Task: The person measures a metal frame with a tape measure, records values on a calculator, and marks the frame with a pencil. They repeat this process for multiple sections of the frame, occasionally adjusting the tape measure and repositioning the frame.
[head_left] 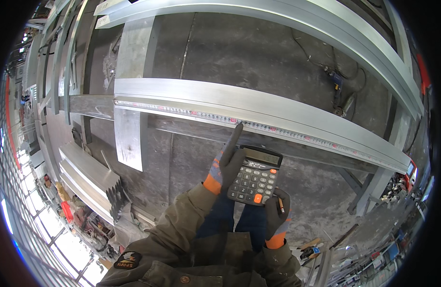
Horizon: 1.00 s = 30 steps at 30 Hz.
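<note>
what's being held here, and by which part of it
The calculator, by its left edge, in the left hand; also a slim pencil-like stick in the right hand, its gripped part too hidden to tell.

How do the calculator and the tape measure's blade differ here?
Shape: the calculator is a compact rectangular block, while the blade is a long, narrow strip.
Colour: the calculator is mostly black with some orange keys; the blade is pale with red marks.
Place: the calculator is between the person's hands; the blade runs along the metal beam.
Both carry printed digits.
</note>
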Each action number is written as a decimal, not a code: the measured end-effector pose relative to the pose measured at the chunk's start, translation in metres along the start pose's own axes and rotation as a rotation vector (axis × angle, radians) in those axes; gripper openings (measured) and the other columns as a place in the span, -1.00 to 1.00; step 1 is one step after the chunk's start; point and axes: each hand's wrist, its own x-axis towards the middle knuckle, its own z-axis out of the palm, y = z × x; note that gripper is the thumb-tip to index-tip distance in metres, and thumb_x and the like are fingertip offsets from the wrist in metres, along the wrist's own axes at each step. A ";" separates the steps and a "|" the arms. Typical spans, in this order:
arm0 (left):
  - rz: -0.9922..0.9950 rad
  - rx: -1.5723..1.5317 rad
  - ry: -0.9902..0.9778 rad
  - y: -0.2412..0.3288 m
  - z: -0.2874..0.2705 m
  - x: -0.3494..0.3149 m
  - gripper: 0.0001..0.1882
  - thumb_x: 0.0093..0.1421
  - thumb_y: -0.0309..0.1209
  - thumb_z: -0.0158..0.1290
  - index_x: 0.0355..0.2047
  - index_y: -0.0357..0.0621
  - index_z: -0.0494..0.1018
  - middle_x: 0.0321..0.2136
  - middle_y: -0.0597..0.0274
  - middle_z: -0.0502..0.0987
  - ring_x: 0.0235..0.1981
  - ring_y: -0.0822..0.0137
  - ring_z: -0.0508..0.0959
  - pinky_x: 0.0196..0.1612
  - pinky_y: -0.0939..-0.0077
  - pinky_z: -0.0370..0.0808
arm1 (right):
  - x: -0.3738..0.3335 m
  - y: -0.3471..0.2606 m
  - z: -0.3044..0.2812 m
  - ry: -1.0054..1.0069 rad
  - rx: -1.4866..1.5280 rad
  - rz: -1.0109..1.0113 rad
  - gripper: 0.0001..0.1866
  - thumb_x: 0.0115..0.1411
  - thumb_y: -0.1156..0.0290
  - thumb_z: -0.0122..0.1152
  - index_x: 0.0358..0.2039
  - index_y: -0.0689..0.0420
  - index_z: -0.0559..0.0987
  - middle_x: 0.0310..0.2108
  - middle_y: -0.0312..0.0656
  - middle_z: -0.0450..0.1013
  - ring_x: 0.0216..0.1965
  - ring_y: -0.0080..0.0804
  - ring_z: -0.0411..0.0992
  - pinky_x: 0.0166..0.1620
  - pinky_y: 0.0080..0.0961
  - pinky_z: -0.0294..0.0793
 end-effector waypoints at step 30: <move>0.019 0.105 0.069 0.000 0.006 -0.002 -0.24 0.41 -0.48 -0.10 0.59 -0.10 -0.02 -0.48 0.29 0.44 -0.42 0.55 0.37 -0.27 0.51 0.40 | 0.008 0.030 -0.046 0.002 -0.300 -0.194 -0.81 0.38 0.54 0.05 -0.32 0.18 0.63 -0.13 -0.13 0.47 -0.13 -0.33 0.53 0.02 -0.35 0.51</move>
